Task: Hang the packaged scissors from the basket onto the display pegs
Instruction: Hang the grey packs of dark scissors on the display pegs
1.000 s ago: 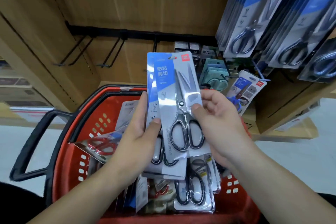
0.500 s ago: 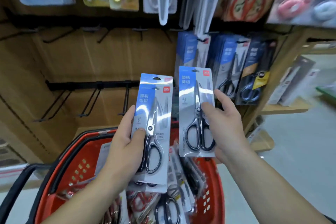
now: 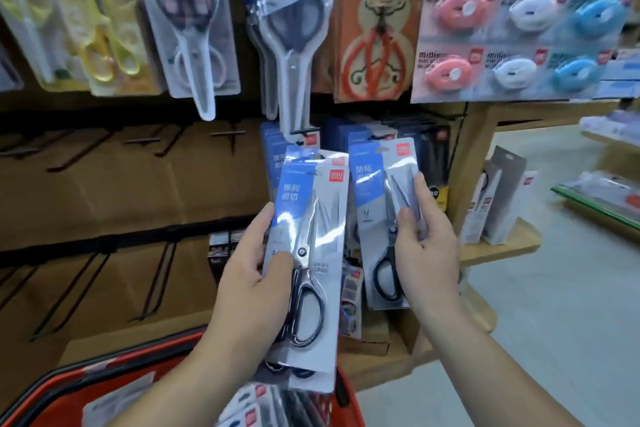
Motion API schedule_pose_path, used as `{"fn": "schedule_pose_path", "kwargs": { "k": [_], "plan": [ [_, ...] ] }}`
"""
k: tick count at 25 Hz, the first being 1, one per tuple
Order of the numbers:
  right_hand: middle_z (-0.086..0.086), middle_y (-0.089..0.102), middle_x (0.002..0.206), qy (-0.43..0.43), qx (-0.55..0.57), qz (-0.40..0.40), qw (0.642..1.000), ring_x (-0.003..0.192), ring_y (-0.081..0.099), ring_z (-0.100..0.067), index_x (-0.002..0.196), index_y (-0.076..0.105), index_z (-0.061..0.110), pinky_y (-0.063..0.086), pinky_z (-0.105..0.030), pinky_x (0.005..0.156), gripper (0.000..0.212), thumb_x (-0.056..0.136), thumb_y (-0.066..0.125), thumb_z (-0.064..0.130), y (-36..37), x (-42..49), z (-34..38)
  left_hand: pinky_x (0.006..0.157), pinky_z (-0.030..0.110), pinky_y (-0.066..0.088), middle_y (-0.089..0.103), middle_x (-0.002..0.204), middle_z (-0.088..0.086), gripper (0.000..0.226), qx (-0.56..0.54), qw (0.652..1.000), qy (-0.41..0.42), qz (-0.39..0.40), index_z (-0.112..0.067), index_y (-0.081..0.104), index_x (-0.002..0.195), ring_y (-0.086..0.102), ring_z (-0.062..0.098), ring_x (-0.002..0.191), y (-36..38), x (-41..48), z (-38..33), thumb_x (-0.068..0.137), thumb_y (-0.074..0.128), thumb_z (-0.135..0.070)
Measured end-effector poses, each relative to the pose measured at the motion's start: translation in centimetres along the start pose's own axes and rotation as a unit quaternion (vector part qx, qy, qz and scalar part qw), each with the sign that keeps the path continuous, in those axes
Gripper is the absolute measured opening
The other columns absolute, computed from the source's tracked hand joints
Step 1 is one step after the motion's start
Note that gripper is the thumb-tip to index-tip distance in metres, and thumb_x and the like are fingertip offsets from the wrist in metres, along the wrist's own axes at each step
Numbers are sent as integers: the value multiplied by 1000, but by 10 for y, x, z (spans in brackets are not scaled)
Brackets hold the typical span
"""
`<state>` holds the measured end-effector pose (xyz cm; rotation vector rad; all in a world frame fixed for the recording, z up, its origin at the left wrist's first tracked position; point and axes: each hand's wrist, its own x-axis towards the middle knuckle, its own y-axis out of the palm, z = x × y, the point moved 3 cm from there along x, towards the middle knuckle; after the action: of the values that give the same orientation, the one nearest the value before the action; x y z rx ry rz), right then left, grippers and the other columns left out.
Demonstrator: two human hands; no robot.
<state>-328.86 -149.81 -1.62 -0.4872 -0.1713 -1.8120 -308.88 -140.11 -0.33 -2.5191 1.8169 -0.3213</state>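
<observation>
My left hand (image 3: 251, 284) grips a stack of packaged scissors (image 3: 311, 218), blue-and-white cards with black-handled scissors, held upright over the red basket (image 3: 69, 395). My right hand (image 3: 424, 246) holds a single packaged scissors (image 3: 372, 191) of the same kind, raised in front of a row of matching blue packs (image 3: 363, 133) hanging on the display. More packs lie in the basket (image 3: 263, 402) at the bottom. Bare black pegs (image 3: 162, 146) stick out from the wooden back panel to the left of the hanging blue packs.
Above hang other scissors packs (image 3: 190, 17) and cards of pink, white and blue tape dispensers (image 3: 512, 21). A lower rail with bare pegs (image 3: 156, 274) runs at the left. A wooden side shelf (image 3: 498, 246) with boxed goods stands right, then the grey aisle floor.
The view has tilted up from the basket to the display. Both hands rose, and the right hand carried its pack up and right toward the hanging blue packs.
</observation>
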Motion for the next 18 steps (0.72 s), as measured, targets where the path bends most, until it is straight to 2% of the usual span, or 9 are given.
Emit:
{"fn": "schedule_pose_path", "kwargs": {
  "k": [2,5,7,9,12,13,14,16,18],
  "plan": [
    [57,44,119,-15,10,-17,1000,119,47,24,137,42,70,40,-21,105,54,109,54,26,2,15,-13,75,21,58,73,122,-26,58,-7,1000,7,6,-67,50,132,74,3,101,19,12,2,107,51,-15],
    [50,46,132,-51,35,-30,998,129,45,20,142,43,63,37,-12,104,56,109,54,20,4,26,-25,57,37,51,79,106,-11,60,-22,1000,-7,5,-67,43,140,63,25,67,34,17,5,108,50,-16],
    [50,44,131,-52,30,-22,998,124,44,25,146,43,58,34,-2,97,54,109,54,21,8,31,-32,50,31,43,79,99,-12,59,-19,1000,0,2,-68,42,140,50,19,57,35,17,7,109,50,-18],
    [48,41,130,-33,29,-10,999,118,41,32,150,42,54,32,5,91,52,109,53,23,12,39,-37,48,29,42,77,111,-19,59,-16,1000,-1,10,-68,41,141,46,17,53,33,19,10,109,50,-20],
    [42,44,124,-14,29,12,999,110,43,32,154,46,42,33,0,94,49,109,53,23,17,56,-38,67,52,58,72,129,-24,59,-22,999,-21,22,-67,41,146,59,46,74,30,21,13,110,48,-21],
    [37,50,124,-6,24,20,999,108,47,28,154,48,39,37,-6,101,48,109,55,24,17,61,-37,80,59,60,69,132,-26,59,-24,999,-23,22,-67,41,146,63,46,83,28,20,12,111,48,-20],
    [29,58,125,6,23,31,999,109,52,19,152,51,38,42,-16,107,48,107,58,25,16,65,-37,91,62,58,67,135,-27,59,-29,999,-20,19,-67,42,146,68,36,90,27,20,11,111,49,-20],
    [7,70,127,35,13,38,999,111,62,-2,149,56,35,52,-37,110,47,104,64,26,11,71,-37,101,47,59,65,139,-26,58,-34,999,-4,16,-65,44,141,69,7,116,25,20,12,110,49,-17],
    [4,73,124,41,-14,18,999,106,65,-1,142,64,29,55,-39,107,39,103,65,28,2,72,-32,103,28,54,65,140,-24,57,-31,999,2,11,-65,43,132,64,1,127,23,22,14,110,49,-13]
  ]
}}
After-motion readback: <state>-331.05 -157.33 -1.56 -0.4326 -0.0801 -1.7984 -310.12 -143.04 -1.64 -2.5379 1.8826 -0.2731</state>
